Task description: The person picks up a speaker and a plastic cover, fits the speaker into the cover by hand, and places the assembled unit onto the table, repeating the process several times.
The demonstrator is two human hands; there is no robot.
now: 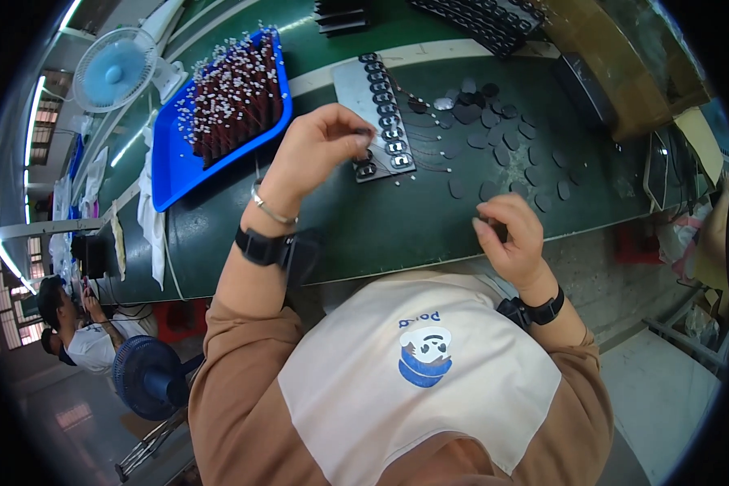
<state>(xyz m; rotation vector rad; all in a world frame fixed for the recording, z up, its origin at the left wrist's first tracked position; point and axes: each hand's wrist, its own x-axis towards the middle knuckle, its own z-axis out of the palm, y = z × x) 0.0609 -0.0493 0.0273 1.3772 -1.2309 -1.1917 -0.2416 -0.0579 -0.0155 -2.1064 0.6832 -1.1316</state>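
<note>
My left hand point(322, 150) is closed in a pinch over the lower left part of a flat metal plate point(350, 85). Whatever sits between its fingertips is too small to make out. Along the plate runs a row of small black oval parts point(390, 121) with pale centres, and thin dark wires point(421, 136) with white ends trail off to the right. My right hand point(514, 241) hovers near the table's front edge, fingers curled and thumb close to the index finger; I cannot make out anything in it. Black oval pieces point(509, 139) lie scattered beyond it.
A blue tray point(167, 154) on the left holds bundled dark red wires point(235, 105) with white ends. Black racks point(486, 24) stand at the back, beside a cardboard box point(616, 65). Fans point(115, 71) and another person point(89, 332) are at the left.
</note>
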